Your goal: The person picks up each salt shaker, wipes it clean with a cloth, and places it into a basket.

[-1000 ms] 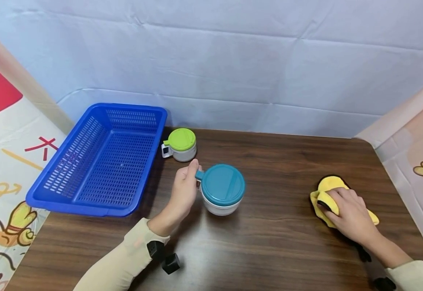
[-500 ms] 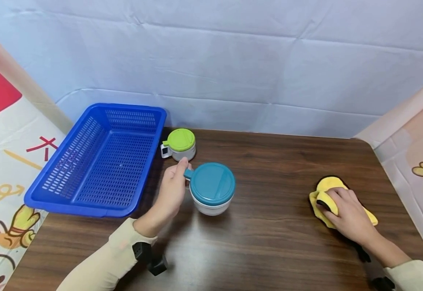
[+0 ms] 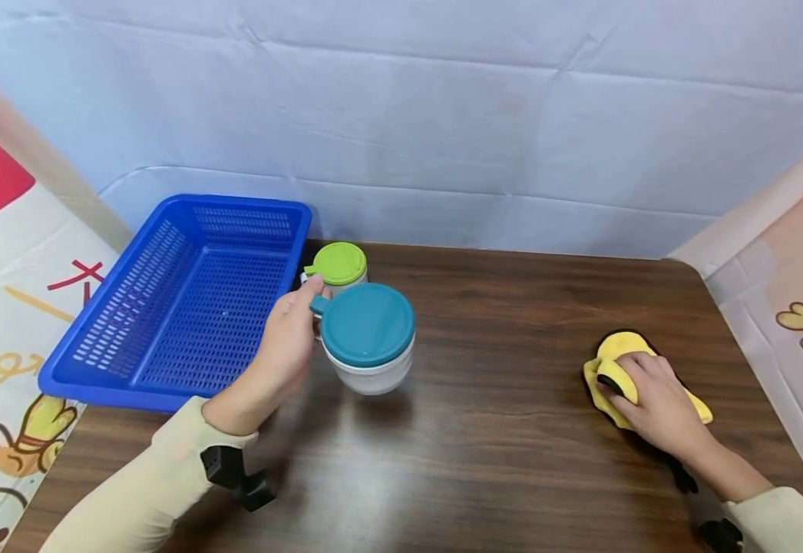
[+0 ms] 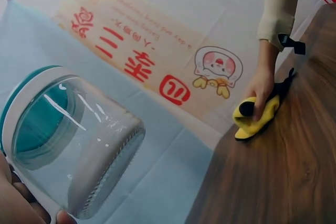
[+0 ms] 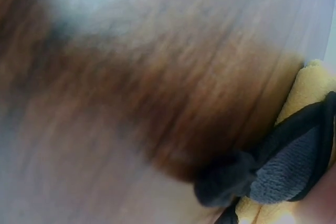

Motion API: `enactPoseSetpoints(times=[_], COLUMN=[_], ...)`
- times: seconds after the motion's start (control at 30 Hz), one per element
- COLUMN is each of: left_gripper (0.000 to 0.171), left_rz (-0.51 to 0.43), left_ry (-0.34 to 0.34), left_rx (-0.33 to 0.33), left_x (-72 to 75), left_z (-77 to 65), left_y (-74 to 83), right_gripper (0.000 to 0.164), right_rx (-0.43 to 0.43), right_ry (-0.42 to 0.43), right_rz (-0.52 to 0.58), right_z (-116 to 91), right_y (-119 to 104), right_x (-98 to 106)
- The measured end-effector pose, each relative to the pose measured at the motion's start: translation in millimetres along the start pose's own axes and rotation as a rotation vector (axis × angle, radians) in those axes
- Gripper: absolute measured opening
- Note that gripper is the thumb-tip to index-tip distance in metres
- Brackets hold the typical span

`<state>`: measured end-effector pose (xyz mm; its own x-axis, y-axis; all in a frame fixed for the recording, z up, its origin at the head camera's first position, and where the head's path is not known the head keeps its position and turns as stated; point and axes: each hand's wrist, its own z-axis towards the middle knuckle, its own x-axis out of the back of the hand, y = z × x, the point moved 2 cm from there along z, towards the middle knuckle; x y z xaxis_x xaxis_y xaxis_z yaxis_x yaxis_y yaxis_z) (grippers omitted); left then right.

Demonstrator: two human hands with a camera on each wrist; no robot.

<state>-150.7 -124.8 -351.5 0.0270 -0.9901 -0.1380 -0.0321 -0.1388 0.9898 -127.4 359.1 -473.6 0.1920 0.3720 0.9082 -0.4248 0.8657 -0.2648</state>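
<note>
My left hand (image 3: 284, 346) grips the handle of a clear jar with a teal lid (image 3: 368, 324). In the left wrist view the see-through jar (image 4: 79, 135) is tilted, its ridged base showing and some pale contents seeming to lie near the bottom. It hangs over the table, a shadow beneath it. Behind it stands a smaller jar with a lime-green lid (image 3: 339, 263), partly hidden by the teal-lidded one. At the right, my right hand (image 3: 664, 399) holds a bunched yellow cloth (image 3: 619, 347) with black edging against the table; its grey underside (image 5: 286, 174) shows in the right wrist view.
A blue perforated plastic basket (image 3: 173, 398) sits at the left of the wooden table (image 3: 498, 461), close beside the green-lidded jar. A pale sheet (image 3: 443, 138) hangs along the back, with printed cloths at both sides.
My left hand has moved left and lifted the teal-lidded jar, which now covers part of the green-lidded jar. The right hand and yellow cloth have stayed nearly in place.
</note>
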Motion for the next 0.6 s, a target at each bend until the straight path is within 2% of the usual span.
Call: enactPoseSetpoints(times=[0.17,0.6], left_gripper=[0.052,0.054], left_rz=[-0.025,-0.072], left_ry=[-0.002,-0.042], left_rx=[0.020,-0.049], left_x=[9.7,34.5], left_z=[2.4,3.0], left_y=[11.4,47.8], right_gripper=[0.028,0.025], right_rx=[0.008,-0.004], right_ry=[0.002,-0.011], right_rz=[0.001,0.004], right_z=[1,1], right_y=[1,-1], right_x=[0,0])
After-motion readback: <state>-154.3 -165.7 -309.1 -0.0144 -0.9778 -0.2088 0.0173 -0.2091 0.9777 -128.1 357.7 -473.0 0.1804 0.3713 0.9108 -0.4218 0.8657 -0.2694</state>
